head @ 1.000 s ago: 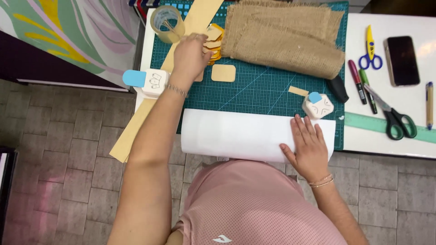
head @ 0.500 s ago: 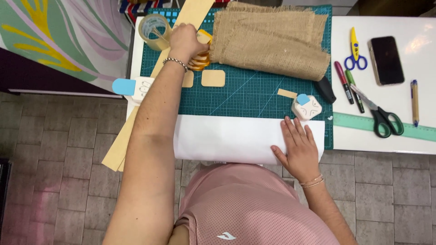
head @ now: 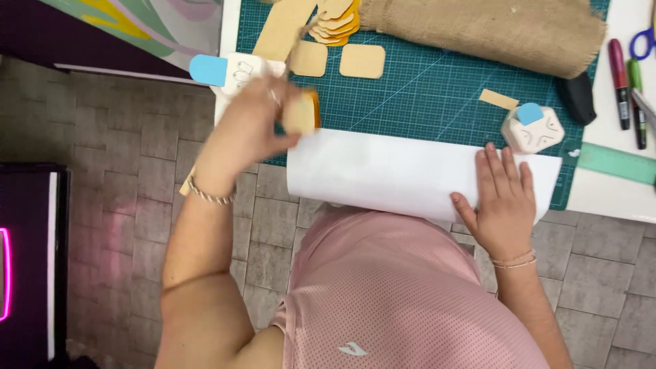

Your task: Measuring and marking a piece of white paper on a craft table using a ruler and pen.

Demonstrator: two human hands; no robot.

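Head view, looking down on a craft table. The left hand (head: 249,130), blurred, has its fingers curled around a small stack of tan cardboard tags (head: 301,113) with an orange edge, held just above the near left corner of the green cutting mat (head: 424,89) and touching the upper left corner of the white paper sheet (head: 389,174). The right hand (head: 502,201) lies flat, fingers spread open, on the right part of that sheet, which overhangs the table's near edge.

Surroundings: two loose square tan tags (head: 362,60) and a fanned pile of tags (head: 338,17) lie on the mat's far left; a roll of burlap (head: 492,27) spans its far edge. A white corner punch with a blue lever (head: 533,130) stands just beyond the right fingertips, a small tan strip (head: 499,99) beside it. A second blue-levered punch (head: 225,70) sits left of the mat. Red and green markers (head: 627,82) and a mint-green ruler (head: 615,162) lie at right.
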